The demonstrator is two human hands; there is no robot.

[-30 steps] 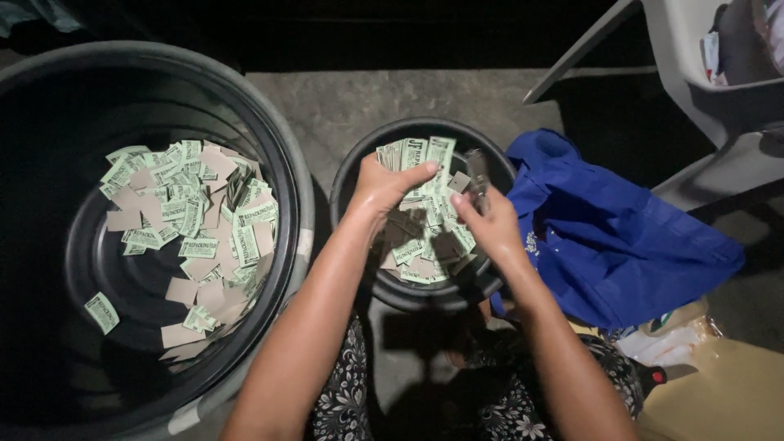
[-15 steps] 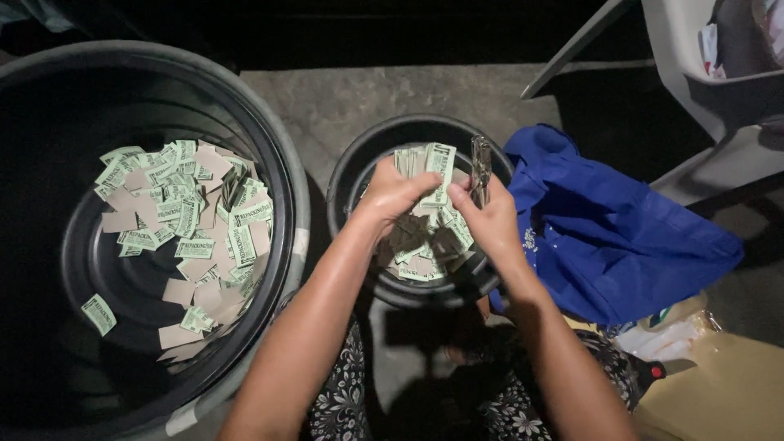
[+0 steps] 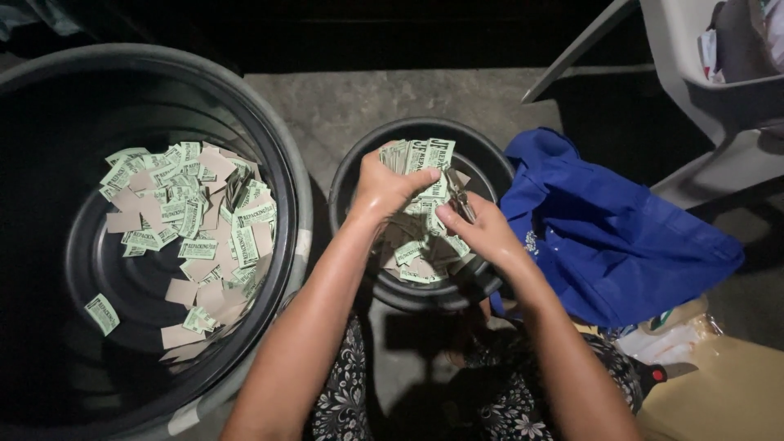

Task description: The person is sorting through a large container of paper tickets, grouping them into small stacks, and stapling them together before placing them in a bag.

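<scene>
while both forearms reach down over the small black bucket [image 3: 351, 175], the left hand [image 3: 384, 189] is closed around a fanned stack of green paper labels [image 3: 425, 155], held up at the bucket's far rim. the right hand [image 3: 482, 233] sits just beside it over the bucket's right half, its fingers curled around a pair of small metal scissors [image 3: 460, 196] whose blades point toward the stack; whether the blades touch the paper cannot be told. loose cut labels [image 3: 416, 253] lie in the bottom of the small bucket, under and between the two hands. to the left stands a large black tub [image 3: 282, 175], its rim close to the small bucket's, and a heap of green and tan label pieces [image 3: 192, 220] covers the right part of its floor, with one stray piece [image 3: 102, 313] near its lower left. a blue cloth bag [image 3: 604, 237] lies crumpled on the concrete floor [image 3: 343, 106] against the small bucket's right side. a grey plastic chair [image 3: 702, 98] fills the upper right corner, and a tan paper bag [image 3: 719, 392] lies at the lower right.
</scene>
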